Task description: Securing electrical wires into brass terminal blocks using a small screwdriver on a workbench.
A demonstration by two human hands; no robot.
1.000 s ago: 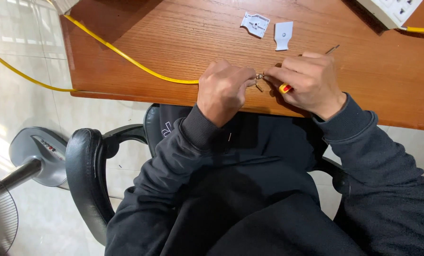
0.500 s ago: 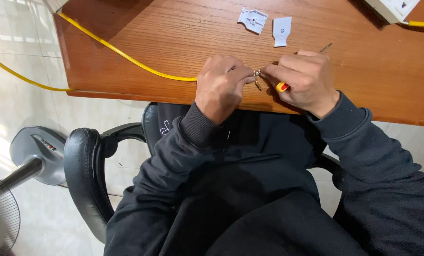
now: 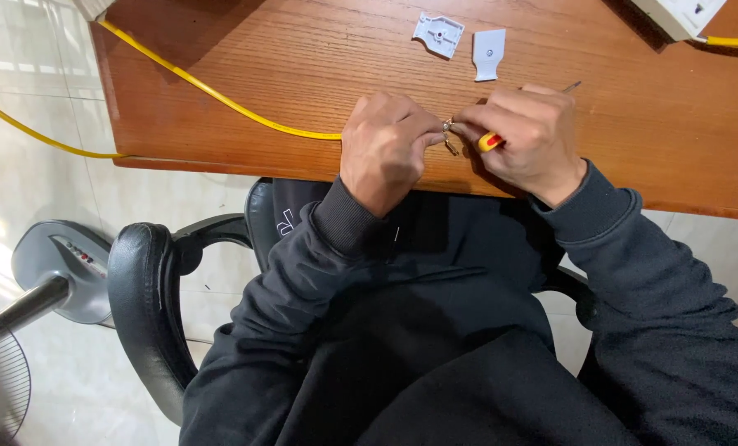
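The left hand (image 3: 385,149) pinches a small metal part (image 3: 448,136) at the front edge of the wooden worktop (image 3: 303,74). The right hand (image 3: 522,136) has a tight grip on a screwdriver (image 3: 491,140) with a red and yellow handle, and its fingers touch the part too. The part may be a clip; it is too small to tell. The yellow cable (image 3: 220,95) ends under the left hand. Two white plastic pieces (image 3: 439,35) lie farther back.

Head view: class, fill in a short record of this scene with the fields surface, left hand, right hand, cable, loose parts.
surface: wooden desk
left hand: left hand pinches a small metal part at the yellow cable's end
right hand: right hand grips a red-and-yellow screwdriver
cable: yellow cable runs across the desk
loose parts: two white plastic pieces
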